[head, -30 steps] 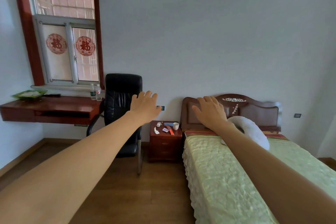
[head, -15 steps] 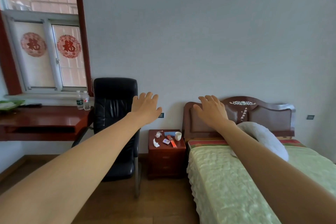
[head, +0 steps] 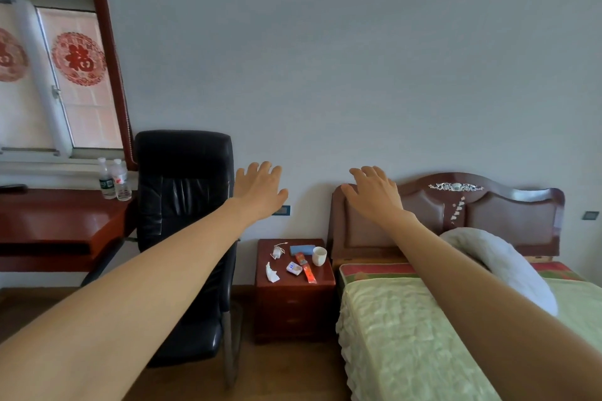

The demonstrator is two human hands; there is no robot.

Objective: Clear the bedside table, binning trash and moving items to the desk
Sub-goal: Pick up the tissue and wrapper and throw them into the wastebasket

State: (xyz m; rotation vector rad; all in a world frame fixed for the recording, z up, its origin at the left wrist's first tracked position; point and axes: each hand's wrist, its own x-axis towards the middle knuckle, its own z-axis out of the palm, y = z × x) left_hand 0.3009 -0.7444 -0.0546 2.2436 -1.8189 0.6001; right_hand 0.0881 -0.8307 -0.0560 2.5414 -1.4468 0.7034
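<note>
Beyond both outstretched hands, left hand (head: 260,190) and right hand (head: 374,194) spread open and empty, the bedside table (head: 294,303) is seen still cluttered. Crumpled tissue (head: 272,272) is best gathered first for binning, the cup (head: 319,255) kept upright.

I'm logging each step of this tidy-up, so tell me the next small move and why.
Probably step closer to the bedside table and lower the left hand toward the crumpled tissue at its front left. Both hands are open and empty, the right hand raised too, well short of the table, and every item, cup included, lies untouched.
</note>
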